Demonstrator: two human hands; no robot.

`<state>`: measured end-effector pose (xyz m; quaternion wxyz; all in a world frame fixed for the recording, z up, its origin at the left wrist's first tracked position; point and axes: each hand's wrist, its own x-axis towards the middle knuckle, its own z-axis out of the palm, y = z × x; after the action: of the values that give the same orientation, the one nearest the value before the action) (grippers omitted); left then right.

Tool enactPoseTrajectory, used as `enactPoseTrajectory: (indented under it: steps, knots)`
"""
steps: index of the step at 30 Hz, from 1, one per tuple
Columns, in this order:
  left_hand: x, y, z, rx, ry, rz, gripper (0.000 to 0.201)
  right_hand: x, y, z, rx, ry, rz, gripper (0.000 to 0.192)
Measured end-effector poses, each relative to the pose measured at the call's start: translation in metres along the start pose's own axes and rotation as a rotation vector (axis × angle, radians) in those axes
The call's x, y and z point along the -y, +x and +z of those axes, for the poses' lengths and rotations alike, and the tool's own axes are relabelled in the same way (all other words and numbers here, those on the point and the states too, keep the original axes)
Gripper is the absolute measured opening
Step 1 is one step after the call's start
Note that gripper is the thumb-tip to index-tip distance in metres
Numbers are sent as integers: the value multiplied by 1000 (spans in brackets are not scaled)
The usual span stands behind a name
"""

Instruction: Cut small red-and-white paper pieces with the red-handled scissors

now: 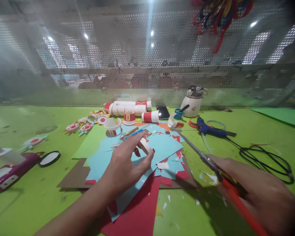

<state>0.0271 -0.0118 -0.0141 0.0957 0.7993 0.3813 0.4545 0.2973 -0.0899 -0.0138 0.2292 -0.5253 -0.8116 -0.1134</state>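
Note:
My left hand (pixel 124 164) is above the sheets of blue paper (pixel 100 160), pinching a small curved white paper piece (pixel 145 146) between thumb and fingers. My right hand (pixel 258 186) is closed round a pair of scissors (pixel 207 161) with red handles. Their blades look shut and point up and left, apart from the white piece. Under my left hand, red paper (pixel 140 206) and a brown board (pixel 72 177) lie with the blue sheets. Small paper scraps (pixel 163 166) are scattered on top.
Paper cups (pixel 130 108) lie stacked sideways at the back, near a cut cup (pixel 112 126). A glue gun (pixel 207 127) with a coiled black cord (pixel 267 160) and a white flask (pixel 192 103) are to the right. A purple device (pixel 14 173) and decorated paper discs (pixel 72 127) are left.

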Motion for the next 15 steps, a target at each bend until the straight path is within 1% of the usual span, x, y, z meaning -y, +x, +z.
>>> enactPoseTrajectory:
  steps: [2, 4, 7, 15]
  knots:
    - [0, 0, 0, 9, -9, -16, 47, 3, 0, 2, 108, -11, -9, 36]
    - [0, -1, 0, -1, -7, -17, 47, 7, 0, 6, 156, -58, -57, 37]
    - [2, -2, 1, -3, 10, 8, 48, 12, -2, 8, 141, -116, -114, 40]
    - [5, -4, 3, 17, 1, 20, 50, 16, 0, 8, 155, -45, -113, 38]
